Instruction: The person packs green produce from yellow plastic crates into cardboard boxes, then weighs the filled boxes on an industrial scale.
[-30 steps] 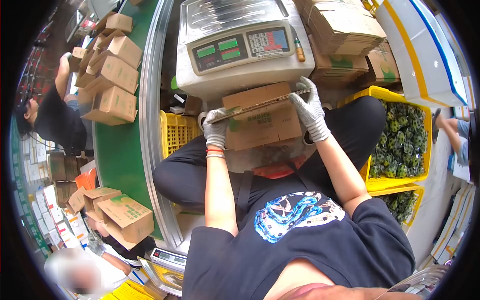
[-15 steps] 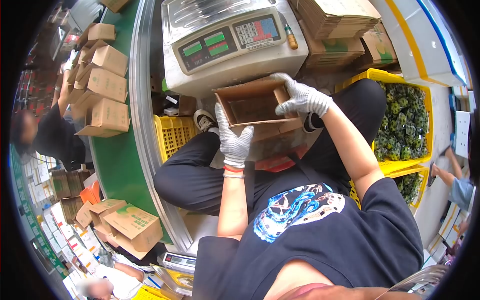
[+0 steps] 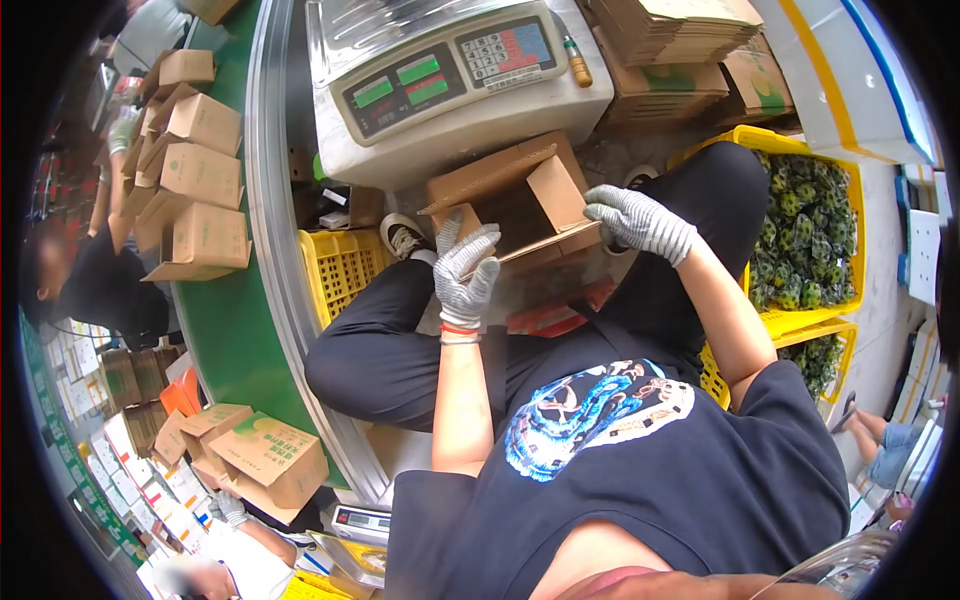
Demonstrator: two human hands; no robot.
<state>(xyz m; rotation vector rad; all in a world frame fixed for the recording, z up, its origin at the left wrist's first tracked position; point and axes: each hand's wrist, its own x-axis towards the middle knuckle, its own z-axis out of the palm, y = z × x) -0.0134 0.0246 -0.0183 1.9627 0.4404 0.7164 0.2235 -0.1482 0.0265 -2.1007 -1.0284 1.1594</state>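
A small cardboard box [image 3: 546, 176] sits open-topped between my knees, its flaps standing up. My left hand [image 3: 465, 270], in a grey-white striped glove, is at the box's near left corner, with fingers curled over the edge and one reaching inside. In the same kind of glove, my right hand [image 3: 645, 222] grips the near right corner with its fingertips. The box's inside is dark, and its bottom cannot be made out. Just beyond it stands a weighing scale [image 3: 450, 75] with lit green displays.
A wooden-handled tool [image 3: 577, 62] lies beside the scale. Flattened cartons [image 3: 680, 25] are stacked at the back right. A yellow crate [image 3: 858, 235] of bagged green fruit [image 3: 800, 240] is on my right. Open boxes [image 3: 205, 175] line the green conveyor [image 3: 225, 330], where other people work.
The box has tilted, showing more of its far wall and flap. My left hand's fingers have moved over its near edge; my right hand has slid down to the near corner.
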